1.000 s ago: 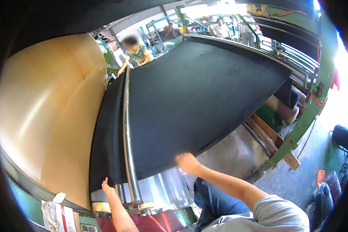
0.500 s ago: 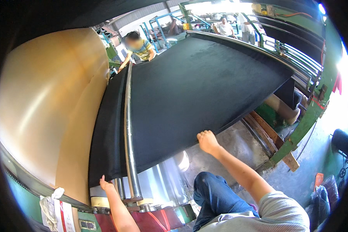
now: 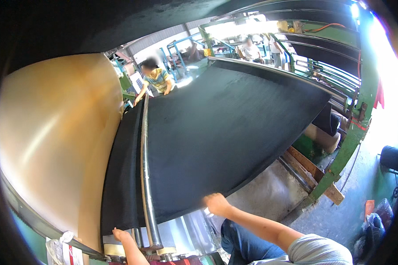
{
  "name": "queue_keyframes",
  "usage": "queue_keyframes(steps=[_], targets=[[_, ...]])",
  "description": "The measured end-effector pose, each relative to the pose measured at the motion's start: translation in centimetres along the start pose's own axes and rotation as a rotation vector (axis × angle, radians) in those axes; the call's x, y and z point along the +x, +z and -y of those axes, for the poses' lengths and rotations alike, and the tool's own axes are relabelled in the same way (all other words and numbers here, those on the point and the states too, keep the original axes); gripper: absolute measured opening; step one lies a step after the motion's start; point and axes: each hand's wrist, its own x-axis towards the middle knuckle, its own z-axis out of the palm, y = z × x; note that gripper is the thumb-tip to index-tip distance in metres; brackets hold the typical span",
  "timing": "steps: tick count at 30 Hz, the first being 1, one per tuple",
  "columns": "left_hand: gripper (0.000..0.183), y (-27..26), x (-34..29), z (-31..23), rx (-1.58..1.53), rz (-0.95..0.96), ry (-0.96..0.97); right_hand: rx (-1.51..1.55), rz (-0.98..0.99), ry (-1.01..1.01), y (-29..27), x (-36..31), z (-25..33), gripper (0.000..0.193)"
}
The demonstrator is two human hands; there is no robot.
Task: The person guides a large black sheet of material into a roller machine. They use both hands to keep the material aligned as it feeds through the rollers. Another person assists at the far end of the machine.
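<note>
A wide black sheet (image 3: 234,128) runs from a far metal roller down toward me and passes under a shiny steel bar (image 3: 144,176). My right hand (image 3: 216,204) grips the sheet's near edge, fingers curled on it. My left hand (image 3: 120,235) holds the black sheet's lower left corner, where it wraps toward the big tan roll (image 3: 57,141). At the far end of the bar a person in a striped shirt (image 3: 156,80) leans both hands on the sheet.
A green steel frame post (image 3: 349,141) stands at the right, with wooden planks (image 3: 316,170) at its foot. A concrete floor (image 3: 269,194) lies below the sheet. More people (image 3: 252,49) stand far behind. A white bag (image 3: 59,249) hangs at lower left.
My right hand has shifted along the sheet's near edge, first rightward and up, then back down and left. The left hand has stayed on the lower left corner.
</note>
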Motion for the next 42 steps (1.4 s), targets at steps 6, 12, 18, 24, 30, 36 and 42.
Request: queue_keyframes(steps=[6,12,18,24,30,36,42], targets=[[0.042,2.3,-5.2,1.6,-0.099,0.513,-0.031,0.052,0.053,-0.046,1.0,1.3,0.9,0.02],[0.042,2.3,-4.1,1.1,-0.034,0.422,-0.078,0.083,-0.089,-0.268,-2.8,3.5,-3.5,0.026],[0.041,1.5,-5.0,0.6,0.046,0.268,-0.033,-0.233,-0.331,0.176,-8.5,2.0,-12.7,0.013],[0.04,1.1,-10.7,-0.6,0.112,0.598,-0.101,-0.166,-0.14,0.114,-4.4,-0.8,-11.1,0.012],[0.04,0.9,-5.2,-0.1,0.078,0.281,0.028,-0.053,-0.044,0.105,-2.4,0.1,-7.4,0.011],[0.033,0.7,-3.3,1.0,-0.067,0.533,-0.086,0.059,-0.017,0.058,-0.5,0.8,-4.4,0.013],[0.038,1.0,-6.4,0.2,-0.008,0.502,-0.071,0.129,0.006,0.028,1.1,2.1,-1.8,0.017]])
